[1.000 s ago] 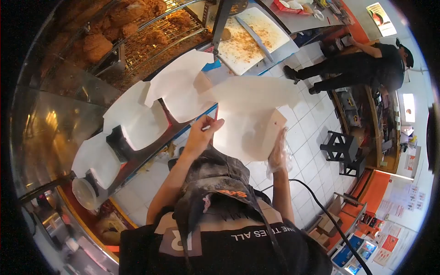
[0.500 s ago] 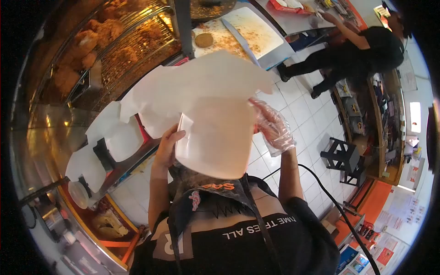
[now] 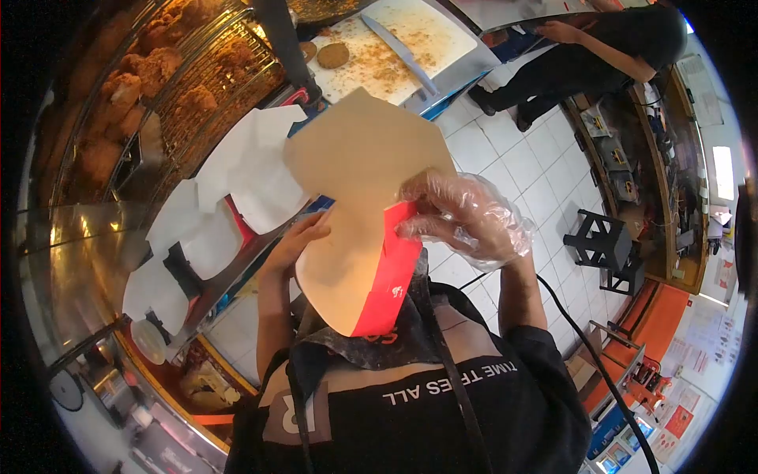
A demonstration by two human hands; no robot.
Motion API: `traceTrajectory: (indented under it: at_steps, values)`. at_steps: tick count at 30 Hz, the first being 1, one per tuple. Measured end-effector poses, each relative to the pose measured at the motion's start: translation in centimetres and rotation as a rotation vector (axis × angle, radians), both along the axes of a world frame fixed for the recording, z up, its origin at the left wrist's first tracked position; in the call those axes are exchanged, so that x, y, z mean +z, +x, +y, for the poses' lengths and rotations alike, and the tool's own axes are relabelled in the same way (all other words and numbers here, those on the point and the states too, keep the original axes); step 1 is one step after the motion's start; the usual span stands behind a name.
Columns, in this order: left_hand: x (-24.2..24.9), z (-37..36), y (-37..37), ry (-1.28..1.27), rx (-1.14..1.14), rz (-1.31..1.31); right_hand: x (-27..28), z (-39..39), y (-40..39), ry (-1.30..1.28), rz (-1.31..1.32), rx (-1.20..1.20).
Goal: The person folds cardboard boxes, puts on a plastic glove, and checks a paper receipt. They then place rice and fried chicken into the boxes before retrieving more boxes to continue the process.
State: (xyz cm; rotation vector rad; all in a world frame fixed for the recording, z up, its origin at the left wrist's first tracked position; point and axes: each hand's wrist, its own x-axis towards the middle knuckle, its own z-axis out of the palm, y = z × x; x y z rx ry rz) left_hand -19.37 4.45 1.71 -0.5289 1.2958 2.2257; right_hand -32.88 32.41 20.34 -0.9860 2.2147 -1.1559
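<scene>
A part-folded cardboard food box (image 3: 367, 158), pale inside and red outside, is held up in front of my chest. My bare left hand (image 3: 300, 241) grips its left edge, the fingertips partly hidden behind the card. My right hand (image 3: 470, 217), in a clear plastic glove, pinches the red side wall (image 3: 387, 276), which stands folded up. The box's wide far panel spreads flat and away from me. Just beyond my left hand, more white open boxes (image 3: 253, 166) rest in a row along the counter edge.
Fried chicken (image 3: 150, 71) fills wire racks at upper left. A knife (image 3: 399, 51) lies on a crumb-covered white board (image 3: 426, 31), with a round brown patty (image 3: 333, 55) nearby. Another person (image 3: 584, 55) in black stands at upper right. A black stool (image 3: 596, 245) stands on the tiled floor.
The box has turned so its red side wall faces the camera. My gloved hand moved from the outer right edge onto that wall. The other person has shifted and leans over more.
</scene>
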Motion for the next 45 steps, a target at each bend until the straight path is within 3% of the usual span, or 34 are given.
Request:
traceTrajectory:
  at_steps: [2,4,5,6,8,9,11,12,14,16,20,21,23,26,31,36,37,38,39,40,42,43,44,45]
  values:
    - [0.6,0.4,0.7,-0.123,0.013,-0.067,0.8,0.0,0.7,0.057,0.077,0.044]
    - [1.2,0.6,1.7,-0.737,0.07,0.29,1.2,-0.1,1.6,0.252,0.036,0.027]
    - [4.4,1.9,2.0,-0.932,0.264,0.428,1.2,-0.2,2.2,0.256,0.032,0.038]
    - [6.8,2.4,2.9,-0.934,0.272,0.419,1.2,-0.5,2.8,0.246,-0.001,-0.046]
    - [10.7,2.9,4.8,-0.439,0.12,0.624,0.7,-1.1,4.2,0.24,-0.044,-0.113]
    - [12.2,3.3,5.1,-0.442,0.135,0.614,-0.1,-1.3,4.8,0.214,-0.019,-0.166]
    - [14.2,3.8,5.6,-0.585,-0.13,0.309,-0.7,-2.1,5.7,0.188,0.002,-0.206]
    - [14.0,3.8,5.9,-0.582,-0.119,0.296,-0.8,-2.4,6.3,0.176,0.009,-0.172]
    - [13.4,3.4,5.8,-0.612,-0.134,0.428,-0.9,-2.9,7.0,0.164,0.018,-0.137]
    - [13.0,3.5,5.9,-0.613,-0.117,0.443,-1.1,-3.2,7.5,0.286,0.195,-0.081]
    - [12.8,3.3,6.0,-0.642,-0.131,0.542,-1.7,-3.5,9.1,0.17,0.315,0.008]
    - [11.5,3.2,6.1,-0.686,-0.092,0.663,-2.8,-3.4,9.6,0.088,0.256,-0.082]
    - [12.3,2.2,6.1,-0.609,-0.066,0.602,-2.5,-5.0,9.1,0.012,0.211,-0.164]
    - [13.0,1.2,6.4,-0.542,-0.074,0.582,-0.2,-6.0,9.7,0.222,0.25,-0.248]
    - [12.4,0.1,7.8,-0.533,-0.173,0.5,-1.1,-7.6,11.0,0.201,0.22,-0.121]
    - [9.4,-0.5,9.0,-0.525,-0.117,0.74,-0.9,-7.6,11.2,0.37,0.25,0.111]
    - [9.2,-1.0,9.3,-0.573,-0.187,0.691,-1.3,-7.4,11.7,0.386,0.33,0.148]
    - [8.2,-0.9,10.1,-0.634,-0.243,0.641,-1.4,-8.0,11.8,0.377,0.204,0.121]
    - [2.4,-0.2,11.7,-1.018,-0.057,1.079,-1.4,-8.5,11.5,0.588,0.139,0.16]
    - [4.8,-1.9,10.4,-1.129,-0.011,1.107,-2.4,-7.8,11.7,0.448,0.109,0.077]
    - [11.4,-2.7,9.8,-0.663,-0.143,0.759,-3.9,-7.5,11.1,0.357,0.133,0.3]
    - [11.8,-3.2,9.9,-0.69,-0.173,0.738,-1.4,-9.4,12.4,0.16,-0.027,0.204]
    - [11.9,-3.4,10.4,-0.706,-0.205,0.712,-0.9,-9.3,12.2,0.434,0.074,0.291]
    - [11.6,-3.5,10.6,-0.655,-0.011,0.847,-2.5,-7.9,11.8,0.33,0.141,0.34]
